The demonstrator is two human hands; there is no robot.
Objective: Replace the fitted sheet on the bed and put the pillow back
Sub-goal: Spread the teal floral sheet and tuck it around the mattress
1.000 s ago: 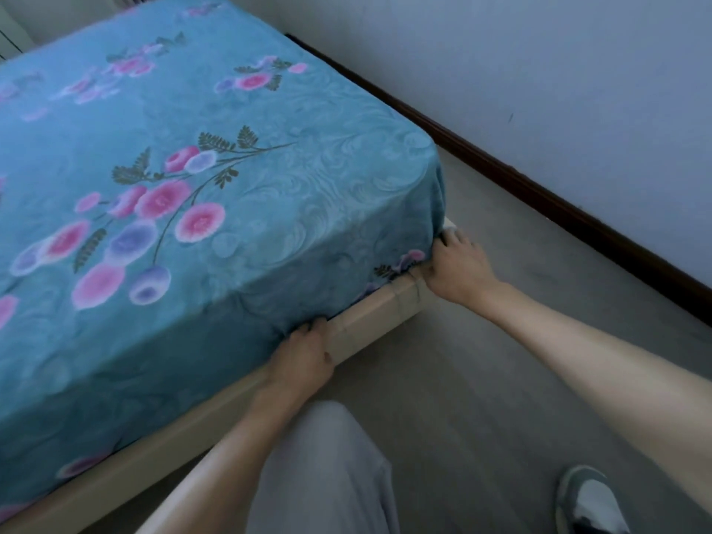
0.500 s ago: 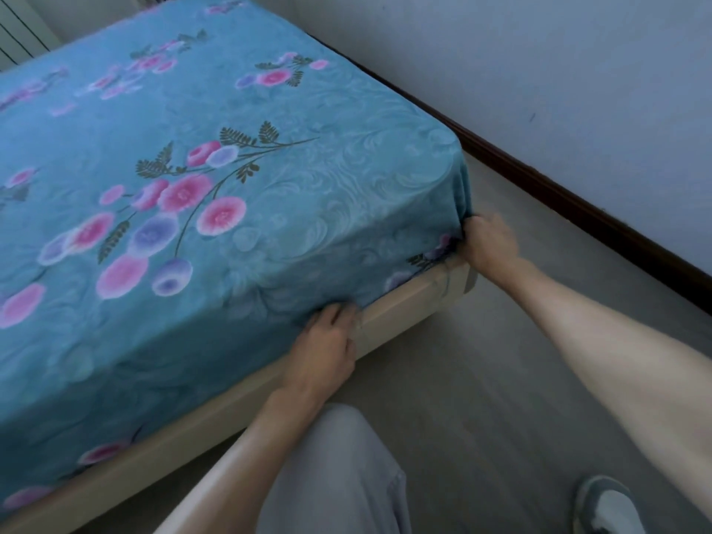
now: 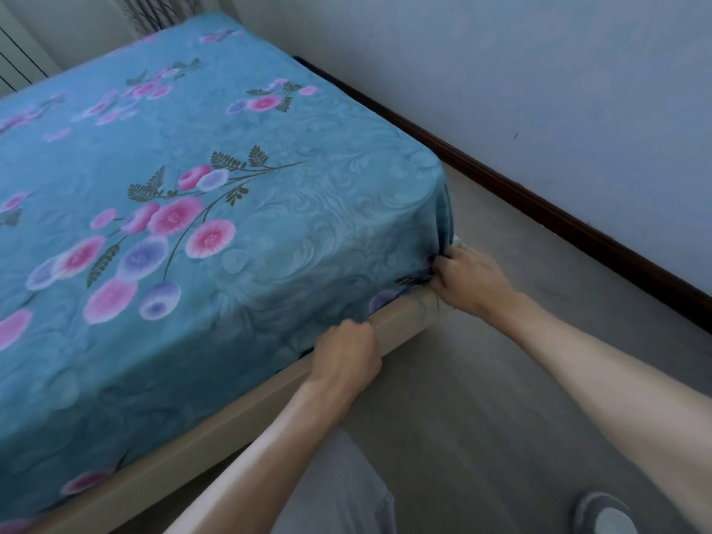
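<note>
Gripping fitted sheet (image 3: pixel 269 233) hem | left hand (image 3: pixel 346 360) — right hand (image 3: pixel 472 281) at corner

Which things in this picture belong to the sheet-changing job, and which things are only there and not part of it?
Part of the job:
- teal floral fitted sheet, stretched over the mattress
- left hand, gripping the sheet's lower edge
- right hand, gripping the sheet at the corner
- wooden bed frame

Only there:
- dark baseboard
- grey shoe
- bare twigs behind the bed
</note>
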